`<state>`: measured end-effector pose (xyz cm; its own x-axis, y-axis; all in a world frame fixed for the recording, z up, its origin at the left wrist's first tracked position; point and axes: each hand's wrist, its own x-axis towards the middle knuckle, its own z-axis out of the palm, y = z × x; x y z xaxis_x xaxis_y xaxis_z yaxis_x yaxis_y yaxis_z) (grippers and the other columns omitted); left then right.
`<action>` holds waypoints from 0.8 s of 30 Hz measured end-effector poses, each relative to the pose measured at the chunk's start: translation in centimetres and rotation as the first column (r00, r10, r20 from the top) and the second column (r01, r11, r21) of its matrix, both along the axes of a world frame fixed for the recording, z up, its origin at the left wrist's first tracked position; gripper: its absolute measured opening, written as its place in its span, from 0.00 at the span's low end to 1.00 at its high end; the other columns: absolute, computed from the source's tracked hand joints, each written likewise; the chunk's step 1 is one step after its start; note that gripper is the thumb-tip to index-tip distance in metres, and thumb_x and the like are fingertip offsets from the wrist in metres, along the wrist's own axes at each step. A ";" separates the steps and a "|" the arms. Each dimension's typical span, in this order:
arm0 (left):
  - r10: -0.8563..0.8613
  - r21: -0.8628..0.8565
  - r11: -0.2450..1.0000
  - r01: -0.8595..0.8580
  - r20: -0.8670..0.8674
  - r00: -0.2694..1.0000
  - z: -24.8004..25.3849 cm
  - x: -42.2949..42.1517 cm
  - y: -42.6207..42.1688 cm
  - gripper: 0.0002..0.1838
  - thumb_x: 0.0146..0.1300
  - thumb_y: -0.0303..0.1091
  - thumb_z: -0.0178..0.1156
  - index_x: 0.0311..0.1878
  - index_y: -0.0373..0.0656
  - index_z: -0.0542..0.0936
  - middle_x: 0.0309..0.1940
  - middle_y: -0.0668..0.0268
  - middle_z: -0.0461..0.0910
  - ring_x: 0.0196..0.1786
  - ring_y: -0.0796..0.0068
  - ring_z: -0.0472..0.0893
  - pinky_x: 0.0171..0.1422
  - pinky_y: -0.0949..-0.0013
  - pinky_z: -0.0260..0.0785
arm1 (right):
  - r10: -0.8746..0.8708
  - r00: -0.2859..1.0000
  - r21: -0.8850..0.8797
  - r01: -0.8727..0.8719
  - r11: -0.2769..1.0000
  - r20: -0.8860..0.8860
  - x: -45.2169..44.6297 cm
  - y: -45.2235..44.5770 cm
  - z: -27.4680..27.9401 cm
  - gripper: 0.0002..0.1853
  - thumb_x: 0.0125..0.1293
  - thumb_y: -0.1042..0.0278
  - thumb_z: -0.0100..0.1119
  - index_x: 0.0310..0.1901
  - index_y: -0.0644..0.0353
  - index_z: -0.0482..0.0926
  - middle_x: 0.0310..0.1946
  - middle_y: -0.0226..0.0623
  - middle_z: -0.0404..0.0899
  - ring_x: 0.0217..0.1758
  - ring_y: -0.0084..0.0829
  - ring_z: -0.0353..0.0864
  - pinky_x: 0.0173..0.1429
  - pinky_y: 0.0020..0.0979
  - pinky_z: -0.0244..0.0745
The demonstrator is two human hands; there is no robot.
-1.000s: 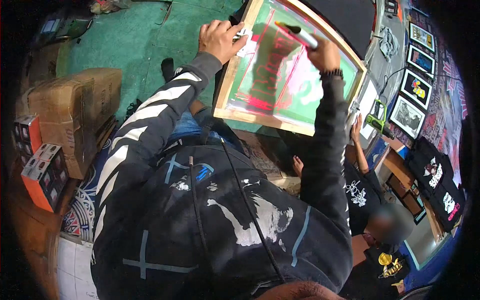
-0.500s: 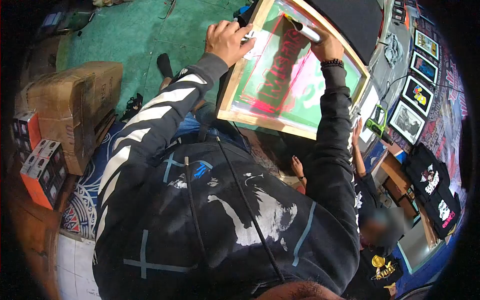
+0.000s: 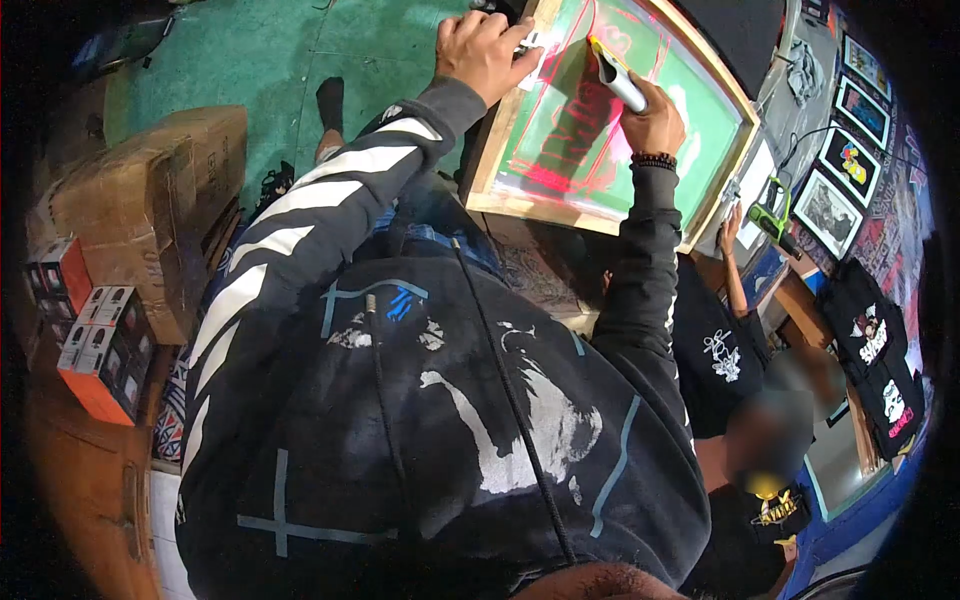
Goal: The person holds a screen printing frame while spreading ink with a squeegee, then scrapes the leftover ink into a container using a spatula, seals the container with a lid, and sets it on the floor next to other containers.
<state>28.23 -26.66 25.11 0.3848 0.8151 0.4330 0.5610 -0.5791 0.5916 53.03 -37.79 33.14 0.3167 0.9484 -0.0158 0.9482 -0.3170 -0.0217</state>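
A screen printing frame with wooden sides and green mesh stands tilted in front of me. Pink ink and red lettering mark its mesh. My right hand is closed around a squeegee with a pale handle and a yellowish blade edge; the blade end is at the mesh. At the frame's left side, my left hand grips the wooden edge, its thumb beside a small white piece whose kind I cannot make out. Some left fingertips are hard to see.
Two people in black shirts are at the right; one person's hand is near the frame. A green tool and framed pictures lie beyond. Cardboard and small boxes stand left.
The squeegee and my right hand have moved down the mesh toward me. My view has shifted, so the frame appears higher and farther right. My left hand remains at the frame's edge.
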 end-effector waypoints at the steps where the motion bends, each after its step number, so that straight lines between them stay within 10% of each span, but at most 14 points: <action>1: -0.012 -0.058 0.998 0.012 0.011 1.000 1.5 -0.3 0.1 0.19 0.58 0.51 0.67 0.49 0.54 0.87 0.33 0.69 0.76 0.45 0.64 0.77 0.52 0.54 0.63 | -0.016 1.000 -0.012 0.016 1.000 -0.016 -0.6 -0.5 0.2 0.26 0.51 0.69 0.66 0.55 0.39 0.85 0.44 0.29 0.86 0.48 0.41 0.85 0.50 0.41 0.81; 24: -0.045 -0.097 0.994 0.046 0.013 0.999 2.3 -0.4 -0.1 0.20 0.59 0.46 0.66 0.51 0.47 0.85 0.35 0.64 0.75 0.47 0.60 0.76 0.53 0.52 0.63 | -0.294 0.949 -0.182 0.271 0.945 -0.115 -14.6 -11.1 2.4 0.29 0.47 0.73 0.68 0.55 0.45 0.84 0.47 0.36 0.85 0.51 0.45 0.84 0.53 0.42 0.79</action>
<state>27.83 -26.80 27.38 0.4181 0.8352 0.3573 0.5284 -0.5435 0.6522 38.45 -48.87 35.57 0.5550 0.8010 -0.2247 0.8101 -0.5817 -0.0728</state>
